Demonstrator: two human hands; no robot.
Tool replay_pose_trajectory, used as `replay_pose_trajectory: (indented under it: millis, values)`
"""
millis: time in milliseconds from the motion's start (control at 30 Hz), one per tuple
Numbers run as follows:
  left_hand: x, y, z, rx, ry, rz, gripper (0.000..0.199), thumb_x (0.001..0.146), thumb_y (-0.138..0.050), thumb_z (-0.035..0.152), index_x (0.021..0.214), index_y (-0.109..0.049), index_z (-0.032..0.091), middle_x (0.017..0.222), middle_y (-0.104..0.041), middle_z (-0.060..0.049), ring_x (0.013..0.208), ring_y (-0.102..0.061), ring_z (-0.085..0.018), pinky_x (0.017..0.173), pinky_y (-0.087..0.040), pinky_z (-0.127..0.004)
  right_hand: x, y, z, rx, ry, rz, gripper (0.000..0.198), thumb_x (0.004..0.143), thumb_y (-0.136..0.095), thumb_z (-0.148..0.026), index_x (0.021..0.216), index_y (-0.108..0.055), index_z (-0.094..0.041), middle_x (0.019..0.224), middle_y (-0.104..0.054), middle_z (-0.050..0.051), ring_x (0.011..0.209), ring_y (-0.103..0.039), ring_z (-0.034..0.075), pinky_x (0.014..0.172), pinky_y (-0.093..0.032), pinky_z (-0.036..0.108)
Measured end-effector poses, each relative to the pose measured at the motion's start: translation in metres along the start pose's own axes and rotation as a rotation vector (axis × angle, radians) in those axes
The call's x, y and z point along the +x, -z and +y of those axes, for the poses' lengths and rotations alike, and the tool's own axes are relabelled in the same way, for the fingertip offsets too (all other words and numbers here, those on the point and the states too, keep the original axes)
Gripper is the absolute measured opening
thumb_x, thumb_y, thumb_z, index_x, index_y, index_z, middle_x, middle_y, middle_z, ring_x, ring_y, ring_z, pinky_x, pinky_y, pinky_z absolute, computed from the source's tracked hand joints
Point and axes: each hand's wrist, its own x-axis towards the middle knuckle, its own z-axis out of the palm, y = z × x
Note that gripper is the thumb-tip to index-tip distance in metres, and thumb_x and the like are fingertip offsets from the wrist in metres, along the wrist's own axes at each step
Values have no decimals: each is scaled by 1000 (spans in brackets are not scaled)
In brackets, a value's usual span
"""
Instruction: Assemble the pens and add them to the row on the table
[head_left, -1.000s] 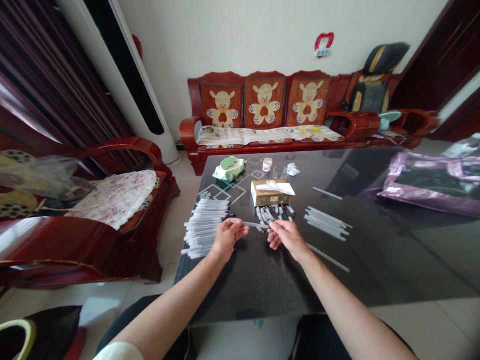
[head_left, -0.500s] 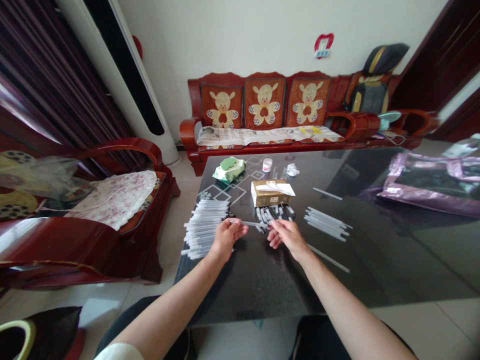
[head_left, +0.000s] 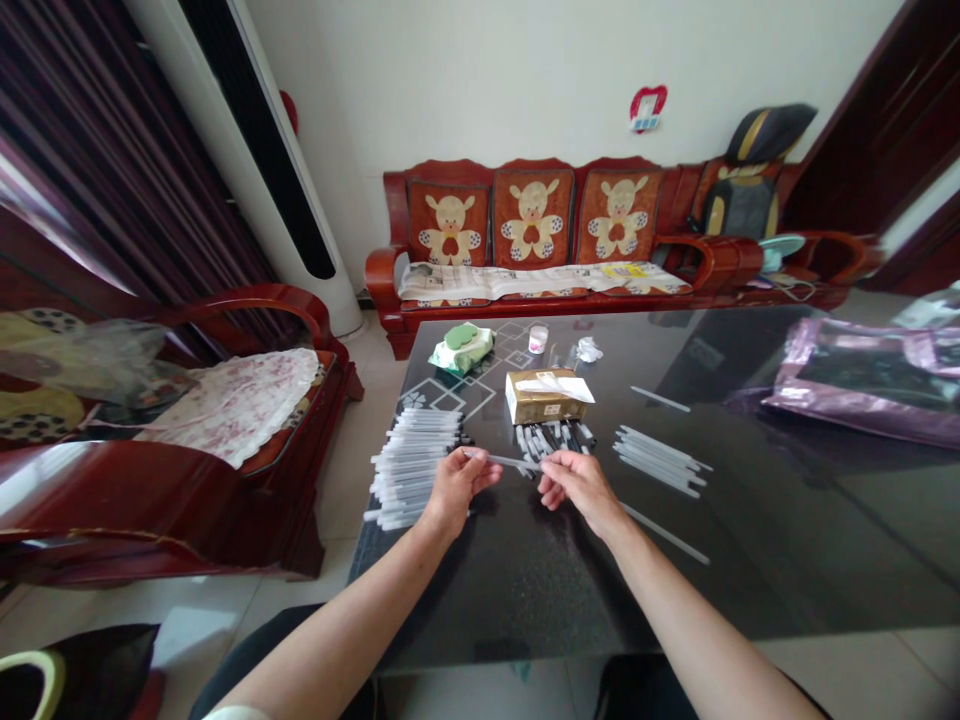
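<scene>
Above the near table (head_left: 525, 590) edge: one thin white tube (head_left: 501, 461), long axis left to right, pinched at its left end by left hand (head_left: 459, 487), right end by right hand (head_left: 577, 484). Left: stacked tubes (head_left: 411, 462). Far: cardboard box (head_left: 545, 397).

Glossy dark glass table (head_left: 750, 520) mirrors the room, its near part speckled like stone. On it: matt grey plastic pens (head_left: 416, 465), a brown cardboard box (head_left: 545, 397) left of pale smooth plastic tubes (head_left: 660, 460), and shiny purple plastic film (head_left: 855, 380). Behind the table, a polished red wood sofa (head_left: 540, 235) with cloth cushions.
</scene>
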Motion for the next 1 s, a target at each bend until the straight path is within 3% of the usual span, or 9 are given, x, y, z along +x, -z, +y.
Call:
replay_pose_trajectory:
  millis: [233, 433, 600, 767, 1000]
  values:
    - [2, 2, 1, -8, -11, 8, 25, 69, -74, 26, 79, -58, 11, 68, -65, -4, 66, -66, -14, 64, -55, -23, 0, 1, -4, 47, -17, 12, 34, 75, -64, -43, 89, -58, -13, 63, -67, 4, 49, -64, 16, 44, -51, 25]
    - [2, 4, -3, -17, -2, -18, 26, 68, -75, 27, 79, -58, 10, 70, -66, -5, 67, -66, -14, 64, -55, -24, -1, 1, -6, 36, -41, 19, 33, 77, -61, -46, 77, -57, -13, 59, -66, 4, 45, -62, 15, 41, -49, 24]
    - [1, 3, -4, -24, -9, -18, 25, 68, -75, 26, 78, -58, 11, 69, -65, -4, 66, -66, -14, 65, -55, -24, -1, 0, -5, 62, -11, 7, 30, 74, -67, -41, 84, -58, -14, 63, -67, 4, 49, -64, 15, 45, -52, 25]
    - [0, 2, -2, -20, 13, -16, 25, 67, -75, 26, 77, -57, 11, 68, -64, -4, 67, -67, -15, 64, -55, -24, -1, -1, -4, 41, -54, 24, 32, 78, -61, -46, 77, -58, -14, 56, -64, 3, 42, -61, 14, 38, -48, 23]
    - [-3, -1, 1, 10, -5, -31, 28, 66, -76, 27, 79, -58, 11, 68, -64, -4, 65, -66, -14, 65, -55, -25, -1, 0, -5, 37, -51, 3, 31, 75, -65, -43, 76, -59, -13, 60, -66, 5, 46, -63, 15, 42, -51, 24]
